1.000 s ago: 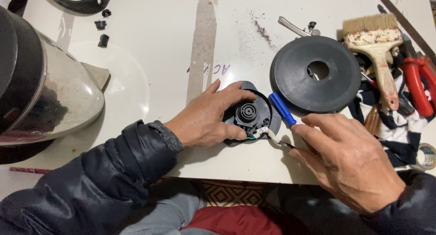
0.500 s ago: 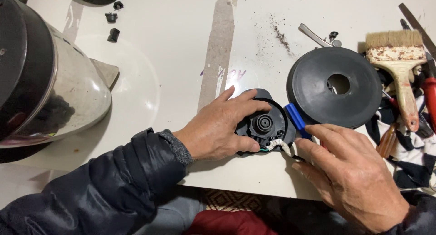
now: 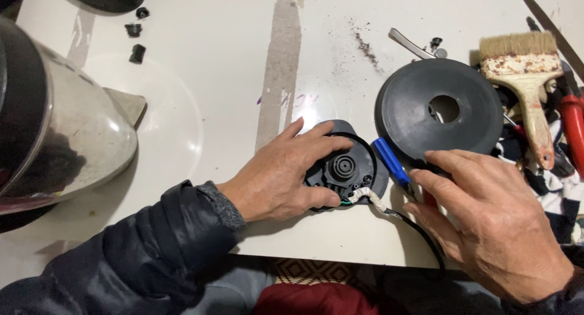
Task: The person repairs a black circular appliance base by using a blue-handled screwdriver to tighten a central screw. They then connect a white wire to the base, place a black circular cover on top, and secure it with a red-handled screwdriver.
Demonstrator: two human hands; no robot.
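My left hand (image 3: 283,178) grips a small round black plastic part (image 3: 348,167) with a raised central connector, pressing it flat on the white table (image 3: 243,65). A white-sleeved wire (image 3: 371,197) with a black cable leaves the part at its lower right. My right hand (image 3: 486,220) lies just right of it, its fingers closed around a blue-handled tool (image 3: 389,161) and close to the wire. A large black disc with a centre hole (image 3: 439,111) lies just beyond my right hand.
A steel kettle body (image 3: 58,126) lies on its side at the left. A worn paintbrush (image 3: 528,77), red-handled tools (image 3: 572,126) and a patterned cloth crowd the right edge. Small black screws or caps (image 3: 135,32) lie far left. The table's front edge runs near my wrists.
The view has shifted, so everything sits further right and lower in the frame. My left hand keeps its hold on the black part; my right hand stays by the wire with the blue tool.
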